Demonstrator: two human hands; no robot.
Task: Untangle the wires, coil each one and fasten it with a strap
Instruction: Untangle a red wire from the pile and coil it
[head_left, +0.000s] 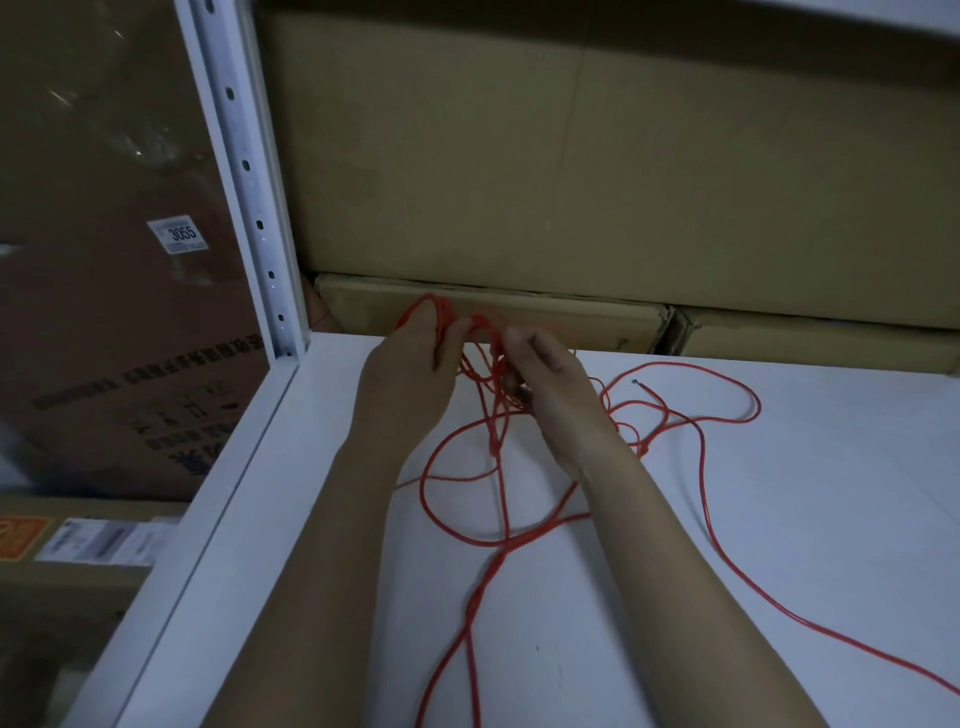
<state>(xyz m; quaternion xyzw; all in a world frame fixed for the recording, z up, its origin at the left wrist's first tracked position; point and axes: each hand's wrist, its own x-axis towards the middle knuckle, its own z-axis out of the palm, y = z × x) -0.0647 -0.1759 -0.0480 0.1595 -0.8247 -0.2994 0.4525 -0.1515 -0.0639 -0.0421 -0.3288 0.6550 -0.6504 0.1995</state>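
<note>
Thin red wires (696, 415) lie tangled in loose loops over the white shelf surface (779, 571). My left hand (410, 369) holds several red strands looped round its fingers near the shelf's back edge. My right hand (550, 384) pinches more strands just beside it, and a bunch of wire hangs down between the two hands. A bare wire end (638, 382) lies to the right of my right hand. No strap is in view.
Large cardboard boxes (571, 156) stand against the back of the shelf, with flat boxes (519, 317) beneath them. A white perforated shelf post (244, 171) rises at the left. More labelled cartons (130, 312) sit beyond the shelf's left edge.
</note>
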